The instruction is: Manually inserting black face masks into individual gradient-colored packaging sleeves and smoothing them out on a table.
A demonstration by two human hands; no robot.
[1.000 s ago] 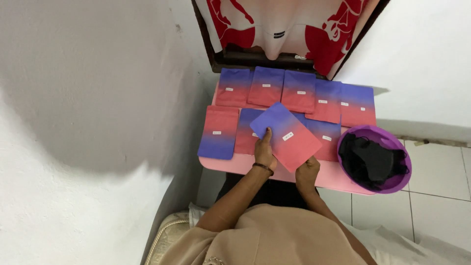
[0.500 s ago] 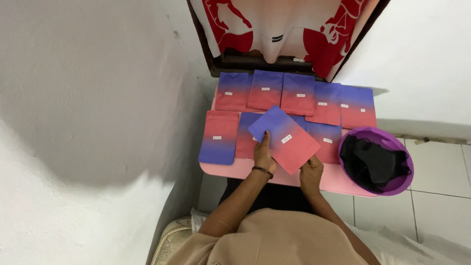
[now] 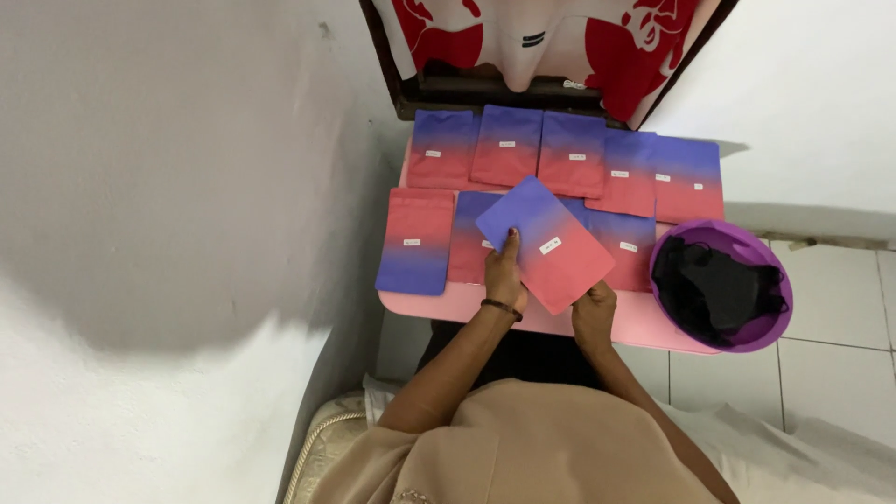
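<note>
Left hand point(image 3: 504, 271) and right hand point(image 3: 594, 315) both closed on edges of tilted purple-to-red pouch point(image 3: 546, 243), held above pink worktop point(image 3: 485, 303); more pouches point(image 3: 567, 154) in rows; purple bowl point(image 3: 777, 308) right.

pouches point(image 3: 569, 154) crowd table, basin point(image 3: 723, 285) blocks right

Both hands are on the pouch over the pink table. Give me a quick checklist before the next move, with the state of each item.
1. Left hand on pouch: ok, thumb on top.
2. Right hand at the pouch's lower corner: ok.
3. Pouch clear of the bowl: ok, apart.
4. Bare pink table at the near edge: ok.
5. Laid pouches flat in rows: ok, some overlap.
6. Pouch full or empty: cannot tell.
</note>
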